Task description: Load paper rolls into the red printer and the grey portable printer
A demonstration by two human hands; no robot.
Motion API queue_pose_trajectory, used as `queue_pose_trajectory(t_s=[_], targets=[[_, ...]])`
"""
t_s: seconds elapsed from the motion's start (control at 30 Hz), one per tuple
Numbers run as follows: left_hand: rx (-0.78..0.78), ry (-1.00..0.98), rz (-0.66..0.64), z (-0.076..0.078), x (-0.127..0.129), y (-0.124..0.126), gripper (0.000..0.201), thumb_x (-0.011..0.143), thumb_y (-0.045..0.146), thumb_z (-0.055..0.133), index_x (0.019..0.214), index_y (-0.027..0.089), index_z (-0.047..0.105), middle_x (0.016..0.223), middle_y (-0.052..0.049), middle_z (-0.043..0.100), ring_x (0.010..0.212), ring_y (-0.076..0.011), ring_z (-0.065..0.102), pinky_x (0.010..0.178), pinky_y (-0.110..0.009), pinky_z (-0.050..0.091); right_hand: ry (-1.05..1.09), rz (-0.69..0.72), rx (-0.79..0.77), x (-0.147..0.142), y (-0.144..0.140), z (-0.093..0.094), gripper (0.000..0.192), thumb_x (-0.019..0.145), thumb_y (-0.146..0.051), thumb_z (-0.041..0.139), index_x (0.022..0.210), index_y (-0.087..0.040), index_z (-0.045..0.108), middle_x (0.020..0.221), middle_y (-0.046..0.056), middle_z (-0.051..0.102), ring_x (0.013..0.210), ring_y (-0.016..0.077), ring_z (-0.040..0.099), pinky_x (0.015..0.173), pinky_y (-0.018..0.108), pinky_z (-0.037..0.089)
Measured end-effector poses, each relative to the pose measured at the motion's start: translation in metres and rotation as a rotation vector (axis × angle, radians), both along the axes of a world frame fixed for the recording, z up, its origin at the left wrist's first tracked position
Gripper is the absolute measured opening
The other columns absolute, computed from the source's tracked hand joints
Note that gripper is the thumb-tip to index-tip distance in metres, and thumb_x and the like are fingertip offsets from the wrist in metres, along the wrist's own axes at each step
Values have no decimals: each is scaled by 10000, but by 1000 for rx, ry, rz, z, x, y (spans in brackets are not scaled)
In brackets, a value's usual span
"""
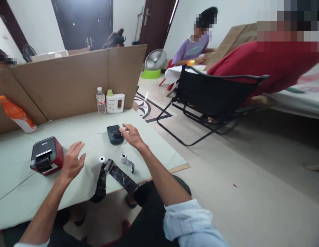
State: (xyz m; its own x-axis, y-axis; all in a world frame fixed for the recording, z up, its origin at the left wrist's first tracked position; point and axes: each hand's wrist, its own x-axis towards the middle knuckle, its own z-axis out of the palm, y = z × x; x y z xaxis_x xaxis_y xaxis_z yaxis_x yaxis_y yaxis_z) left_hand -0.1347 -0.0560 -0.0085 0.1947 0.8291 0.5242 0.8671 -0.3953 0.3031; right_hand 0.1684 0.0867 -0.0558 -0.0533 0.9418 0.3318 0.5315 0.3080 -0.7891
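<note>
My left hand (72,160) is open, fingers spread, just right of a red and black label printer (47,156) on the table. The fingers of my right hand (133,136) are also apart, and they reach the right edge of a small dark printer-like device (115,134); I cannot tell whether they touch it. Between my forearms lie small rolls: a white-ended roll (102,159) and a roll of black marbled strip (123,180) that unwinds over the table's front edge. A smaller white roll (123,157) with a short dark tail (130,166) is beside them.
A cardboard partition (77,82) stands along the table's back. Before it are an orange bottle (18,115), a clear water bottle (100,101) and a white jug (115,102). To the right, a black folding chair (213,92) holds a person in red (267,68); another person (192,48) sits beyond.
</note>
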Motion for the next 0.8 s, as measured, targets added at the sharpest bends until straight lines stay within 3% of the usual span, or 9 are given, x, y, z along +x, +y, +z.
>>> queue_pose_trajectory(t_s=[0.17, 0.23, 0.33, 0.43, 0.53, 0.67, 0.8], targets=[[-448, -78, -57, -25, 57, 93, 623, 788, 315, 768, 1359, 112, 625, 1253, -179, 721, 1059, -306, 722, 972, -461, 586, -130, -17, -194, 15, 8, -32, 456, 1007, -477, 562, 1254, -115, 690, 1228, 184, 727, 1136, 269, 673, 1009, 361, 492], [-537, -112, -92, -30, 77, 118, 701, 715, 340, 828, 1346, 113, 624, 1197, -152, 738, 986, -296, 723, 903, -428, 589, -159, 22, -210, 14, 11, -35, 460, 1023, -509, 526, 1181, -120, 713, 1174, 164, 742, 1107, 256, 669, 967, 325, 483], [-560, -160, -182, -37, 98, 136, 665, 658, 326, 843, 1268, 147, 647, 1056, -68, 751, 861, -251, 696, 804, -370, 571, -173, 71, -196, 9, 13, -34, 474, 1032, -534, 483, 1039, -131, 734, 1052, 136, 757, 994, 236, 670, 865, 287, 470], [-506, -188, -160, -43, 107, 138, 560, 658, 289, 813, 1179, 153, 661, 969, -39, 727, 832, -234, 660, 787, -352, 545, -164, 80, -185, 1, 12, -32, 453, 1012, -531, 507, 931, -142, 726, 959, 122, 751, 910, 224, 652, 778, 271, 446], [-482, -197, -109, -44, 98, 131, 503, 682, 279, 778, 1152, 141, 661, 942, -46, 706, 822, -229, 638, 783, -352, 532, -132, 148, -158, -7, 9, -28, 447, 997, -531, 513, 871, -146, 703, 881, 91, 718, 836, 202, 616, 729, 267, 424], [-402, -224, -50, -36, 64, 111, 567, 691, 294, 778, 1224, 152, 646, 985, -47, 696, 784, -203, 618, 750, -330, 526, -41, 374, -89, -25, 5, -13, 433, 988, -523, 507, 829, -149, 659, 838, 56, 665, 785, 171, 562, 718, 266, 410], [-333, -257, 44, -34, 28, 79, 581, 696, 307, 791, 1244, 180, 648, 1023, -47, 697, 758, -190, 628, 716, -313, 528, 12, 640, -128, -51, 1, 1, 403, 983, -505, 497, 798, -165, 607, 791, 20, 617, 770, 158, 536, 706, 262, 400]])
